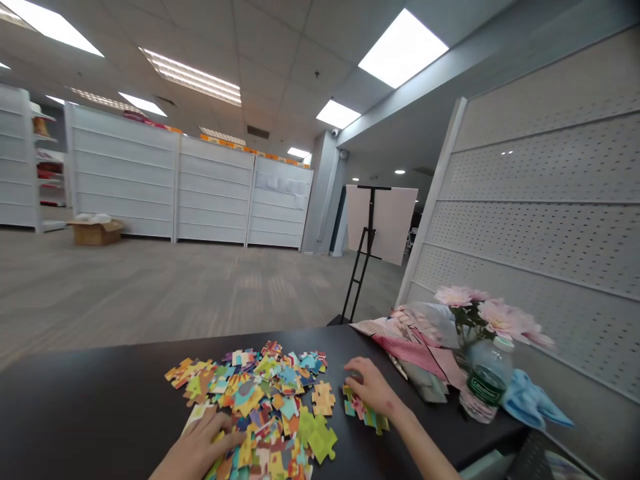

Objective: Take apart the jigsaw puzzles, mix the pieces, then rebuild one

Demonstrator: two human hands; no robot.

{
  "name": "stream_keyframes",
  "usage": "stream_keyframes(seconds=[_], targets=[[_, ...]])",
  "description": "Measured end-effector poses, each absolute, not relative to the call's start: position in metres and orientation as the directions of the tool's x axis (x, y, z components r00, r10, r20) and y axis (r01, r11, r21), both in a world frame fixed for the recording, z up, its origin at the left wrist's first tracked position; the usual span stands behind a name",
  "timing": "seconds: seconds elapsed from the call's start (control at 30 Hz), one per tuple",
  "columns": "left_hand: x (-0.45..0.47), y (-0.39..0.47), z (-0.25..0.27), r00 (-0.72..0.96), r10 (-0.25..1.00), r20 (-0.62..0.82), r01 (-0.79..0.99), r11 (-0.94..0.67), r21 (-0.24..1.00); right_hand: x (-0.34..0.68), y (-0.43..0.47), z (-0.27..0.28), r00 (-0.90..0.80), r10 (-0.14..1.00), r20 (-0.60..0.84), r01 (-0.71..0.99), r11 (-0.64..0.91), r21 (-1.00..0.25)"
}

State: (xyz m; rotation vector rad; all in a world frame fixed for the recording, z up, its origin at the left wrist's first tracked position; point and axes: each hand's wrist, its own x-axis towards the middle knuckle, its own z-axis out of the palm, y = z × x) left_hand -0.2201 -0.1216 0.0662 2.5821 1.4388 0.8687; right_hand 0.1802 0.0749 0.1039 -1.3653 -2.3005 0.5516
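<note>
A heap of colourful jigsaw puzzle pieces [280,393] lies on the black table. My left hand [203,440] rests on the heap's near left edge, its fingers stretched over the pieces and the thumb apart. Beside its fingers is a pale puzzle piece [196,415], partly covered. My right hand [373,387] is over a smaller group of puzzle pieces [369,417] to the right, fingers loosely bent and spread; what lies under the palm is hidden. Between this group and the heap are an orange puzzle piece [323,399] and green pieces [319,435].
To the right stand a water bottle [486,383], pink flowers [493,315], a crumpled pink wrapping [417,333] and a blue cloth [533,400]. An easel [370,233] and a white pegboard panel [540,187] rise beyond. A cardboard box [97,232] sits on the floor.
</note>
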Motion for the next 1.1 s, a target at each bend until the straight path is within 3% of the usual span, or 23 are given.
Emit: stream_keyframes(seconds=[0.13,0.33,0.5,0.67,0.8,0.93,1.1], targets=[[-0.224,-0.118,0.059,0.395,0.822,0.410,0.789,-0.532,0.306,0.137,0.064,0.098,-0.579,0.816,-0.004,0.707,0.500,-0.500],[-0.226,-0.115,0.054,0.410,0.839,0.359,0.797,-0.521,0.307,0.098,0.071,0.094,-0.577,0.808,-0.115,0.742,0.460,-0.488],[-0.218,-0.123,0.072,0.365,0.867,0.339,0.808,-0.476,0.348,0.094,0.061,0.102,-0.580,0.813,-0.054,0.710,0.472,-0.522],[-0.212,-0.131,0.086,0.331,0.914,0.237,0.803,-0.404,0.437,0.105,0.057,0.118,-0.492,0.862,0.122,0.713,0.479,-0.512],[-0.210,-0.133,0.090,0.312,0.933,0.181,0.813,-0.361,0.457,0.106,0.036,0.119,-0.528,0.830,0.178,0.684,0.540,-0.491],[-0.209,-0.132,0.093,0.309,0.935,0.175,0.812,-0.355,0.463,0.098,-0.002,0.109,-0.635,0.771,0.047,0.657,0.572,-0.491],[-0.209,-0.133,0.094,0.311,0.929,0.201,0.818,-0.369,0.442,0.089,-0.016,0.106,-0.620,0.780,-0.082,0.701,0.503,-0.506]])
